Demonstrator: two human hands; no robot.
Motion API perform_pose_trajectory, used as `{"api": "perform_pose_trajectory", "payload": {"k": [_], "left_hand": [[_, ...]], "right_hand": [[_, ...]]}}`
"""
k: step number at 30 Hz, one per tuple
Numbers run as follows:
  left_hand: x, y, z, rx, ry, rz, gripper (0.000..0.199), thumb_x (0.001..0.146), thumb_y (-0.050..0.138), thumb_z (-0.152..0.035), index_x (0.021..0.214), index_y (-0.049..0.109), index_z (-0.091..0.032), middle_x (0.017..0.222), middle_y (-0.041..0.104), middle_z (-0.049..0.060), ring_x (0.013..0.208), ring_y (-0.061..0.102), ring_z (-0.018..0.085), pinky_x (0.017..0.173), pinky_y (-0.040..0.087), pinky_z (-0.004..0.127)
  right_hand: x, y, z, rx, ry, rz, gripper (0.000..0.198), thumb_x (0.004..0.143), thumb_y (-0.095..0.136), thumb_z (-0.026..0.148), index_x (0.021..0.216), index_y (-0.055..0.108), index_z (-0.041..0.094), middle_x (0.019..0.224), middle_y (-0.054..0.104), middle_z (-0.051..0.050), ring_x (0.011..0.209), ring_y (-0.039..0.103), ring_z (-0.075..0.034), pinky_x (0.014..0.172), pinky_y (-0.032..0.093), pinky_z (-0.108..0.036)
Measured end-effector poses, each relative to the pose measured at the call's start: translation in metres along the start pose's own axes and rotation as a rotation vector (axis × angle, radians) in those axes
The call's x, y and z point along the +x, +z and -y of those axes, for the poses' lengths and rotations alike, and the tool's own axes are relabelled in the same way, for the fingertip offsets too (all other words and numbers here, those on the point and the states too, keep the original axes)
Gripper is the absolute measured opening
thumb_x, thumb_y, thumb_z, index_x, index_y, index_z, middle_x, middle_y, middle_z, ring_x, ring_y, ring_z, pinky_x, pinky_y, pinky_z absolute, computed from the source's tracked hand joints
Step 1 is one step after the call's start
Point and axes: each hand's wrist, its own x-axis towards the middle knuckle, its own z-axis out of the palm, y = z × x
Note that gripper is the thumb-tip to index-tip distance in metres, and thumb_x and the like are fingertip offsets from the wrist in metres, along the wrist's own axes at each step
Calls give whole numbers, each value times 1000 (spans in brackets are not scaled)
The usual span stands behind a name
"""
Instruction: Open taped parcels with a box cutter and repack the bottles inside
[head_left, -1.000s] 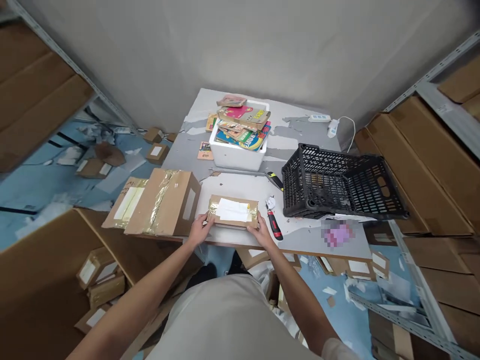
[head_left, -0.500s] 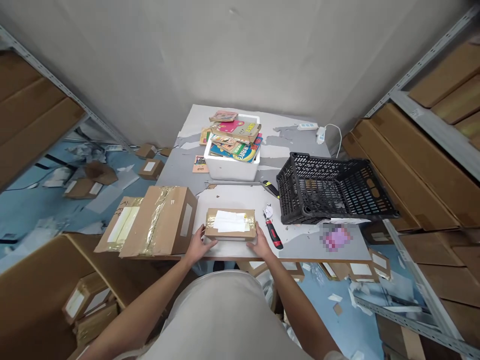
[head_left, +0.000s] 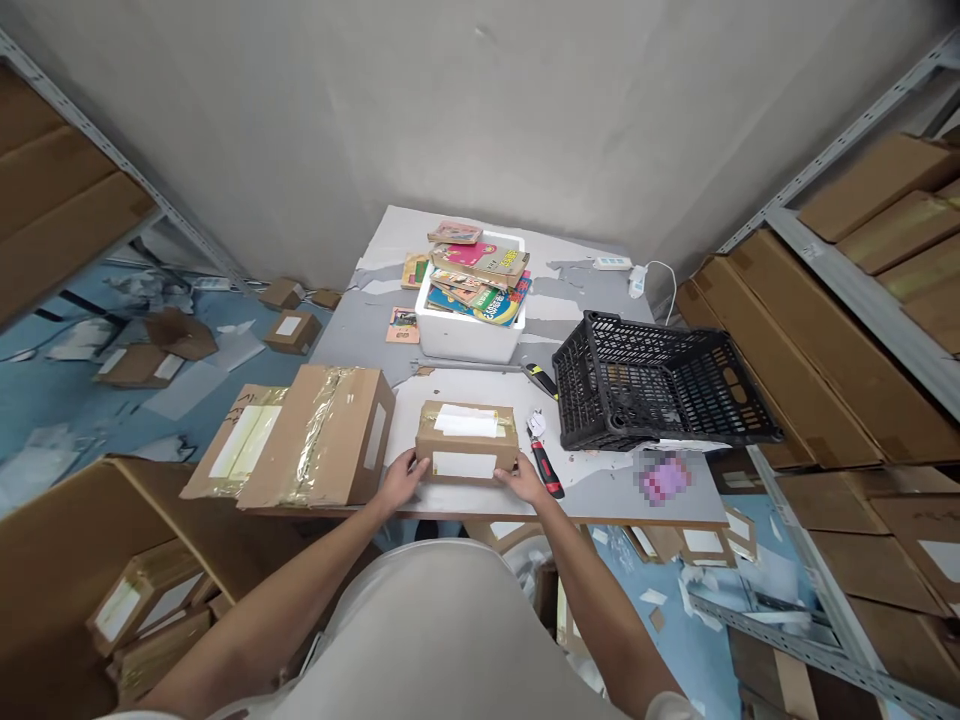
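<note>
A small taped cardboard box (head_left: 466, 438) is held between my two hands near the table's front edge. It has a white label on top and another on the side facing me. My left hand (head_left: 405, 480) grips its left end, thumb on the front face. At the right end my right hand (head_left: 520, 480) grips it the same way. Just right of the box lies a red and black cutter (head_left: 546, 468), with a crumpled bit of paper (head_left: 535, 424) at its tip. To the left stands a larger taped carton (head_left: 319, 430), leaning over a second carton (head_left: 229, 455).
Behind the box is a white foam bin (head_left: 469, 338) piled with books (head_left: 480, 270). A yellow and black knife (head_left: 541, 379) lies beside a black plastic crate (head_left: 660, 390). A power strip (head_left: 611, 263) sits at the back. Shelves of cartons (head_left: 817, 330) flank the right.
The small box has been tipped up, so its front label now faces me. Both hands have moved with it, still on its ends. The view has shifted slightly.
</note>
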Motion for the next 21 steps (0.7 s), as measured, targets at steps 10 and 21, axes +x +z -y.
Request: {"api": "perform_pose_trajectory", "payload": {"k": [10,21], "left_hand": [[10,10,-28,227,-1,-28,57,78,54,-53,117,63,-13,91,62,10,80,63,22,78,52,36],[22,18,-23,250,-59,-42,58,82,49,-55,118,62,-12,92,65,11,82,62,24,78,49,35]], "right_hand": [[4,-14,21,-193,144,-58,60,93,33,56,125,60,13,117,66,-18,112,59,-30,94,42,-39],[15,-6,3,-113,162,-45,57,93,36,54,132,53,18,121,65,-12,115,59,-24,99,42,-36]]}}
